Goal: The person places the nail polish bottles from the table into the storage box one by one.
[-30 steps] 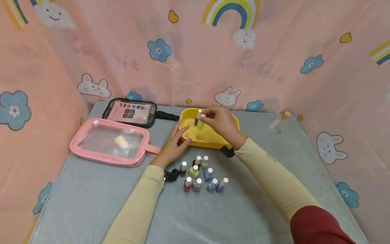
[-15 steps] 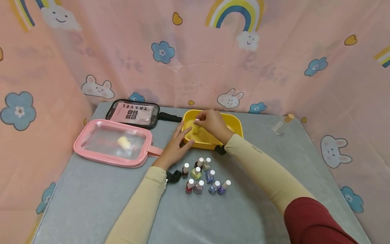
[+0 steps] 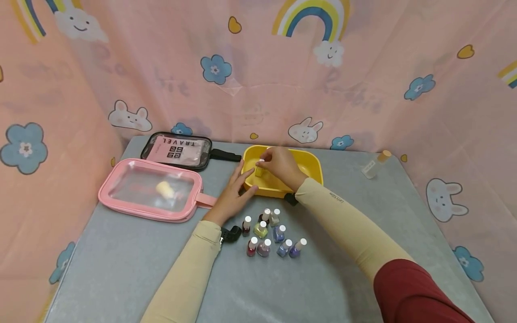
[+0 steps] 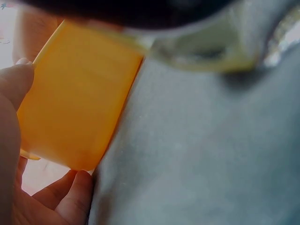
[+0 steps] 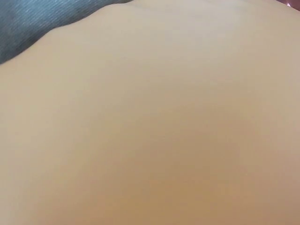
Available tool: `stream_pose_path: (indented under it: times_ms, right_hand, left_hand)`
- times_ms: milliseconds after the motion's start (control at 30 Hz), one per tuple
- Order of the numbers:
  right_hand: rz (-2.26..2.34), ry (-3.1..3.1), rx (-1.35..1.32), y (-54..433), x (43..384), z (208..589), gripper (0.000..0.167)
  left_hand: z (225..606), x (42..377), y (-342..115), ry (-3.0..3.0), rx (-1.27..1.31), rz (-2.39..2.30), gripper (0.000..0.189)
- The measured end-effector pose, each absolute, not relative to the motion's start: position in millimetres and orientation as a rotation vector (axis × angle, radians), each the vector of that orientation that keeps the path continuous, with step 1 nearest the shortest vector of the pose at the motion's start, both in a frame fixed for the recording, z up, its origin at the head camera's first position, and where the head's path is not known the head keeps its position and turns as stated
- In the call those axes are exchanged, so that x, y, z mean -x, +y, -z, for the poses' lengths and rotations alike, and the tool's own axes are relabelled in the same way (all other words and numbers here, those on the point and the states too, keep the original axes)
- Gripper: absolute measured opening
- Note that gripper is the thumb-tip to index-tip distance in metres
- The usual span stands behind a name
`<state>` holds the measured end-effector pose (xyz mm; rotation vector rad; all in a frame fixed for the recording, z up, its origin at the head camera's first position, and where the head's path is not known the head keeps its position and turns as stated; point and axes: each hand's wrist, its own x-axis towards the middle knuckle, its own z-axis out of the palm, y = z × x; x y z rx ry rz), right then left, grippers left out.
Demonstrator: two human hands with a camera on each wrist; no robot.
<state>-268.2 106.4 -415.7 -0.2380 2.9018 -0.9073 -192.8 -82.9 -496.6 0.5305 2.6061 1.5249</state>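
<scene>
My right hand (image 3: 281, 163) pinches a small yellow-green nail polish bottle (image 3: 259, 172) at its white cap, low inside the yellow tray (image 3: 271, 193). Another bottle seen there earlier is hidden behind this hand. My left hand (image 3: 231, 196) grips the tray's near left corner, thumb at the near rim and fingers along the left side. From the left wrist, the thumb (image 4: 18, 79) shows at the rim of the yellow wall (image 4: 84, 93), with fingertips (image 4: 78, 192) near its lower corner. Only a blurred sleeve (image 5: 159, 117) fills most of the right wrist view.
Several nail polish bottles with white caps, among them a lime one (image 3: 260, 231) and a purple one (image 3: 295, 251), stand in front of the tray. A pink clear pouch (image 3: 137, 197) and a black-edged pouch (image 3: 175, 150) lie left. A glass bottle (image 3: 369, 169) lies far right.
My right hand has lowered the yellow-green nail polish bottle farther into the tray and slightly left. My left hand keeps its place at the corner. The head view has shifted slightly.
</scene>
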Motion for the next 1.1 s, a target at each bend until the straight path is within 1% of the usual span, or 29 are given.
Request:
stream_pose_path:
  times_ms: [167, 300, 367, 467, 600, 700, 867, 967, 1100]
  right_hand:
    - [0.909, 2.901, 0.242, 112.2, 263.4, 412.9, 0.036]
    - [0.923, 2.942, 0.204, 120.6, 248.2, 395.4, 0.045]
    - [0.95, 2.966, 0.178, 127.7, 236.7, 383.3, 0.048]
    - [1.006, 2.979, 0.173, 142.4, 213.9, 368.4, 0.048]
    - [1.222, 2.86, 0.166, 166.9, 170.7, 361.5, 0.044]
    - [1.406, 2.748, 0.179, 186.2, 130.1, 369.9, 0.042]
    - [1.461, 2.759, 0.233, 205.7, 66.4, 396.7, 0.038]
    - [1.456, 2.799, 0.219, 207.6, 42.8, 410.8, 0.04]
    - [1.489, 2.81, 0.145, 205.8, 25.9, 425.8, 0.043]
  left_hand:
    - [498.3, 192.6, -79.7, 2.601, -0.537, -1.533, 0.064]
    - [498.9, 193.5, -77.3, 2.605, -0.547, -1.537, 0.064]
    - [499.1, 193.8, -76.3, 2.604, -0.547, -1.536, 0.064]
    - [499.2, 193.2, -75.3, 2.594, -0.539, -1.54, 0.064]
    - [500.3, 192.4, -75.1, 2.6, -0.52, -1.53, 0.065]
    - [500.4, 192.4, -75.3, 2.606, -0.51, -1.514, 0.065]
    - [499.3, 192.7, -77.0, 2.602, -0.516, -1.518, 0.066]
    - [498.3, 193.8, -79.1, 2.608, -0.521, -1.527, 0.065]
    - [497.6, 194.0, -79.2, 2.614, -0.513, -1.525, 0.065]
